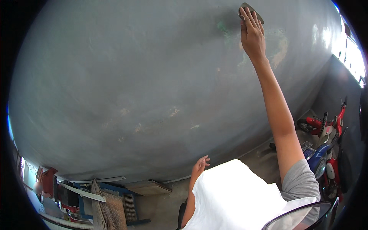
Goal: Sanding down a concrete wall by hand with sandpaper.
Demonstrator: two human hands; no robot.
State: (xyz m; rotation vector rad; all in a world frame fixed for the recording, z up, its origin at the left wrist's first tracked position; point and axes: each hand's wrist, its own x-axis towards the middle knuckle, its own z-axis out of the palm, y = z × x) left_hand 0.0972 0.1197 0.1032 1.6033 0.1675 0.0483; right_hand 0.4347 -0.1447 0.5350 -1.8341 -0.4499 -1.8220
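High on a grey wall, my right hand presses a folded brown-grey sheet that looks like sandpaper flat against the surface. My right arm is stretched far up, and its fingers lie over the sheet. Around that hand the paint is worn, with a green patch on its left and a pale tan scuff on its right. Down low, my left hand hangs in front of the wall's lower part with fingers loosely apart and nothing in them.
Red and blue motorcycles stand at the right, below a bright barred window. Boards, bubble wrap and blue framing lie on the floor at lower left. White cloth hides part of the floor.
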